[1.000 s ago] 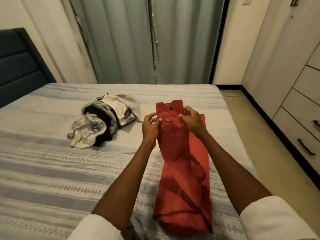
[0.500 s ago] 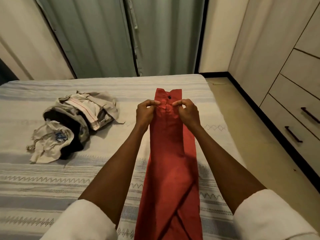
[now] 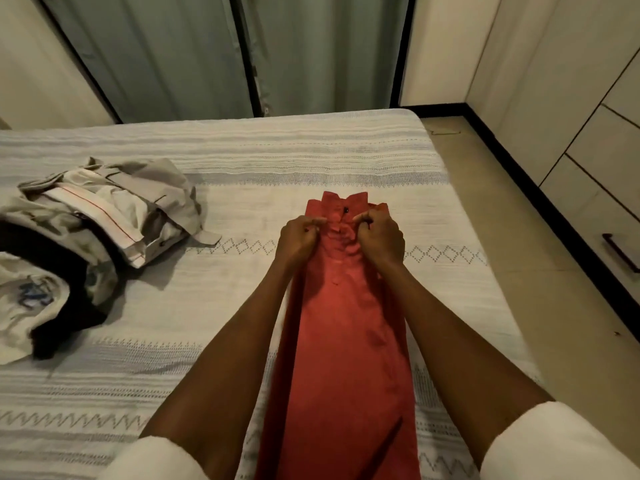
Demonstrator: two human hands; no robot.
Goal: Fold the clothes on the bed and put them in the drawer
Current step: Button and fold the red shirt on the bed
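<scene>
Red trousers (image 3: 346,341) lie lengthwise, waistband away; both hands pinch it.

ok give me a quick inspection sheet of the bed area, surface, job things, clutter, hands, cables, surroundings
surface: bed with a striped, patterned cover, lying flat.
job's things: red trousers stretched lengthwise along the bed, waistband end away from the person; pile of unfolded clothes to the left, beige, white and black pieces, apart from the trousers.
clutter: nothing seen.
hands: left hand and right hand each grip the trousers near the waistband, either side of a dark button.
cables: nothing seen.
surroundings: grey-green curtains behind the bed; closed drawers with a dark handle on the right; bare floor between.
</scene>
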